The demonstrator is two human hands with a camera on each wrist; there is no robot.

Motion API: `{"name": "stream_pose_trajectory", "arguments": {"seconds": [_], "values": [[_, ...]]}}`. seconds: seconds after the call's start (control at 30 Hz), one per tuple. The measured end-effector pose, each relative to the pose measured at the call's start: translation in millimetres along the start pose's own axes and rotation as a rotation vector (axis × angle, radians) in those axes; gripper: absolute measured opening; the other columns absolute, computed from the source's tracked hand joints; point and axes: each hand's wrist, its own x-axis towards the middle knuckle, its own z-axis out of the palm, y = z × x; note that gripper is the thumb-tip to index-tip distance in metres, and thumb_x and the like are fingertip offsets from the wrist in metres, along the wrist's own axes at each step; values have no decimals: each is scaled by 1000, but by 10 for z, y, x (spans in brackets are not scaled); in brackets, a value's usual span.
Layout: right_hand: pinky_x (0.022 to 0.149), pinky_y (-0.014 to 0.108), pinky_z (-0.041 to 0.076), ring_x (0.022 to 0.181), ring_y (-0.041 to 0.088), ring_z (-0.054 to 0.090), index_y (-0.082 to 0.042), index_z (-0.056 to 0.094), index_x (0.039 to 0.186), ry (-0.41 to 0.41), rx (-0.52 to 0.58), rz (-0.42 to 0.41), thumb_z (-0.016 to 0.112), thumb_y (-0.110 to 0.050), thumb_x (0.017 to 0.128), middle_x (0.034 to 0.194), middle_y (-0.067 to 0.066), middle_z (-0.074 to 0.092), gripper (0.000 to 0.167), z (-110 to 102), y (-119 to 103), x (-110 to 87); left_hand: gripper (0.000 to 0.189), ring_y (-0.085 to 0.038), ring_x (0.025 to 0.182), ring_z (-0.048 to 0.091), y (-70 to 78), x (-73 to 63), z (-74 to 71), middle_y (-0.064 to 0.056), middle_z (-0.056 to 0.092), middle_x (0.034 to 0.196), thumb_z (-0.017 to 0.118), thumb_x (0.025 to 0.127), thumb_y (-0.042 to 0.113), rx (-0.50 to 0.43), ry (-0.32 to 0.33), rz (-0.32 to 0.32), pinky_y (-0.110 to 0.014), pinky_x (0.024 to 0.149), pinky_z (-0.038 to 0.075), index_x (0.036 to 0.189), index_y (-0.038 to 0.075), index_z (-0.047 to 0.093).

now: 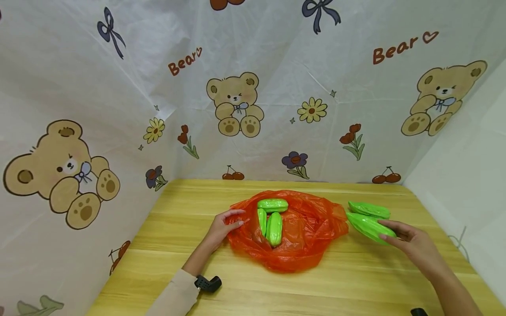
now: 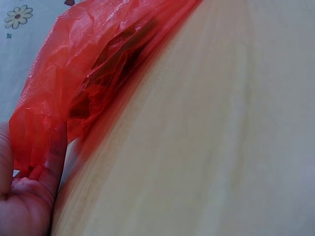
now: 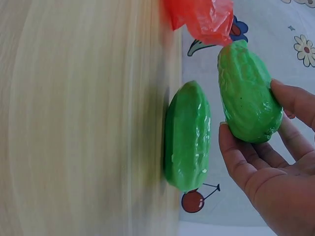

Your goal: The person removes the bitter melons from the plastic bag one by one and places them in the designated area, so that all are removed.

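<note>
My right hand point(image 1: 415, 243) holds a glossy green, ridged bitter melon point(image 3: 248, 93) at its blunt end, thumb on one side and fingers on the other. In the right wrist view it is up off the table. A second bitter melon point(image 3: 188, 137) lies on the table just beyond it. A thin red plastic bag point(image 1: 304, 259) lies spread with its mouth open at the middle. Inside, toward its left side, are three bitter melons point(image 1: 274, 229). My left hand point(image 1: 221, 228) grips the bag's left rim between thumb and fingers; in the left wrist view red film covers part of the fingers.
A wood-grain table point(image 1: 166, 263) carries everything. Behind it and to the left hangs a white sheet point(image 1: 269, 96) printed with bears and flowers; a plain white wall point(image 1: 474, 175) bounds the right side. A thin cable point(image 1: 460, 241) lies near the right edge.
</note>
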Motion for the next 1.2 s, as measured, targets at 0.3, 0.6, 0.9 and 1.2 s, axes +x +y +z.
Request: {"name": "stream_pose_trajectory", "arguments": {"seconds": [0.3, 0.6, 0.9, 1.2], "values": [[78, 9, 48, 107, -22, 47, -7, 60, 141, -11, 7, -17, 72, -27, 96, 124, -35, 53, 51, -39, 145, -22, 40, -26, 113, 62, -5, 3, 5, -15, 59, 137, 77, 90, 11, -2, 1, -10, -28, 86, 58, 129, 4, 68], [76, 14, 51, 104, -20, 50, -2, 62, 137, -38, -10, 9, 74, -25, 94, 120, -36, 52, 49, -38, 273, 14, 41, -24, 111, 63, -14, -12, -13, -14, 60, 135, 79, 90, 14, 8, -2, -5, -29, 86, 58, 128, 5, 69], [79, 13, 51, 106, -19, 49, -2, 64, 135, -75, -13, -29, 74, -20, 94, 125, -30, 54, 45, -72, 363, 16, 39, -23, 109, 63, -34, 17, -9, -14, 61, 135, 76, 91, 10, 2, 5, -14, -28, 84, 58, 128, 4, 68], [81, 11, 48, 108, -20, 46, -7, 67, 132, -110, -63, -37, 74, -21, 94, 136, -4, 58, 41, -95, 445, 53, 40, -24, 110, 64, 21, 3, 0, -16, 59, 137, 75, 92, 8, -9, 0, -26, -28, 84, 58, 131, 3, 67]]}}
